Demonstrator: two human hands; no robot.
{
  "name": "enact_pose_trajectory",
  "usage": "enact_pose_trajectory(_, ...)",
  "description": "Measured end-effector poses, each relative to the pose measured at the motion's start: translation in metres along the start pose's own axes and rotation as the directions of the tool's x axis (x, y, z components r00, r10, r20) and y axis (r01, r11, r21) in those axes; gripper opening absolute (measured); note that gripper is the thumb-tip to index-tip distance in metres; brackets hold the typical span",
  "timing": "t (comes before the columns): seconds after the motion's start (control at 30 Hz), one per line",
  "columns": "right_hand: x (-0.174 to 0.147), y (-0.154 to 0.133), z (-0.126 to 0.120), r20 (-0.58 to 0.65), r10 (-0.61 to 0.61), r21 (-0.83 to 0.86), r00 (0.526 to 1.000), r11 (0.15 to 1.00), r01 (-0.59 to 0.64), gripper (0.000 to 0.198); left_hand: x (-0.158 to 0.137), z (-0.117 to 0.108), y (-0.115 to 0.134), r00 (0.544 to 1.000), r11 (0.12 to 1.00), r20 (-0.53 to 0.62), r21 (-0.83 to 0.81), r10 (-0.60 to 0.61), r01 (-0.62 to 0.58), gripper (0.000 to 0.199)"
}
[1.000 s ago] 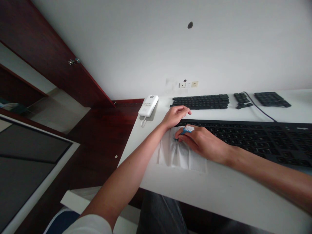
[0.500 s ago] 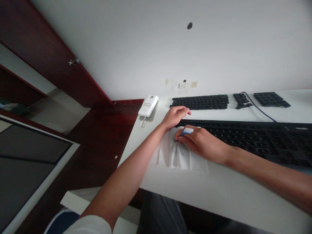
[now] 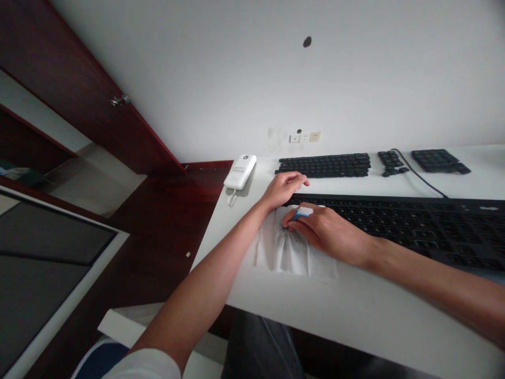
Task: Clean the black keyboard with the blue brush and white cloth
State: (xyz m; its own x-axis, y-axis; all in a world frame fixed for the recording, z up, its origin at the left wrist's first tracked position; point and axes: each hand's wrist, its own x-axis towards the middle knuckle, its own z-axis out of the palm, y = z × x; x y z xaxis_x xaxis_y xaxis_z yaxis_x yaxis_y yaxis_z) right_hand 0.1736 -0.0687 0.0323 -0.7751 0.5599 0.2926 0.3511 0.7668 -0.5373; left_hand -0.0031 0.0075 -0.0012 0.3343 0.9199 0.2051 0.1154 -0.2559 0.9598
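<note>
My right hand [image 3: 319, 226] is closed around a toothbrush [image 3: 304, 211], whose white and blue bristles stick up above the fingers. Its fingertips press down on a crumpled white tissue [image 3: 292, 260] with grey smudges, lying by the front left of a black keyboard base [image 3: 418, 226]. The brush's handle is hidden in the hand. My left hand [image 3: 284, 188] lies over the base's far left corner, holding nothing that I can see, its fingers loosely stretched to the right.
Behind the base lie a detached black key block [image 3: 325, 165], a smaller key cluster [image 3: 391, 162] and a number pad block [image 3: 438, 160]. A cable [image 3: 420, 176] runs between them. A white power bank [image 3: 240, 172] sits near the left edge of the white table [image 3: 315, 305].
</note>
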Motion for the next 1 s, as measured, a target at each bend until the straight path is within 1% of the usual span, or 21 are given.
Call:
enact_pose_trajectory(0.1,0.001,0.0,0.0,0.029,0.001,0.025,1.0,1.0,-0.001,0.029,0.0,0.0,0.001,1.0,0.999,-0.007,0.03,-0.02,0.02,0.038)
enact_pose_trajectory(0.23,0.001,0.001,-0.001,-0.004,0.03,0.033,1.0,0.999,-0.03,0.028,-0.001,0.0,0.001,1.0,0.999,-0.013,0.041,-0.025,0.025,0.037)
enact_pose_trajectory(0.33,0.002,0.003,-0.006,-0.008,0.016,0.018,1.0,1.0,-0.016,0.03,0.0,0.0,0.001,0.999,0.998,-0.014,0.043,-0.037,0.038,0.037)
enact_pose_trajectory(0.47,0.004,0.007,-0.011,-0.092,0.033,0.005,0.995,0.999,-0.033,0.031,0.002,-0.001,-0.002,0.999,0.998,0.002,0.054,-0.042,0.042,0.037)
enact_pose_trajectory(0.57,0.006,0.01,-0.008,-0.063,0.026,0.031,0.998,0.999,-0.024,0.031,0.002,-0.001,-0.004,1.0,0.999,-0.002,0.041,-0.013,0.013,0.038)
enact_pose_trajectory(0.67,0.006,0.012,-0.003,-0.036,0.022,0.042,0.999,0.999,-0.021,0.032,0.002,-0.001,-0.004,1.0,0.998,-0.004,0.05,-0.025,0.025,0.039)
enact_pose_trajectory(0.73,0.006,0.012,-0.001,-0.041,0.03,0.022,0.999,0.999,-0.029,0.031,0.002,-0.001,-0.004,1.0,0.998,-0.003,0.048,-0.03,0.03,0.039)
enact_pose_trajectory(0.87,0.004,0.009,0.0,-0.07,0.05,-0.01,0.996,0.999,-0.051,0.028,0.001,-0.001,-0.003,1.0,1.0,-0.002,0.016,-0.004,0.004,0.036)
enact_pose_trajectory(1.0,0.003,0.007,0.0,-0.049,0.008,0.007,0.999,1.0,-0.007,0.025,0.001,0.0,-0.002,1.0,0.999,0.0,0.029,-0.017,0.017,0.036)
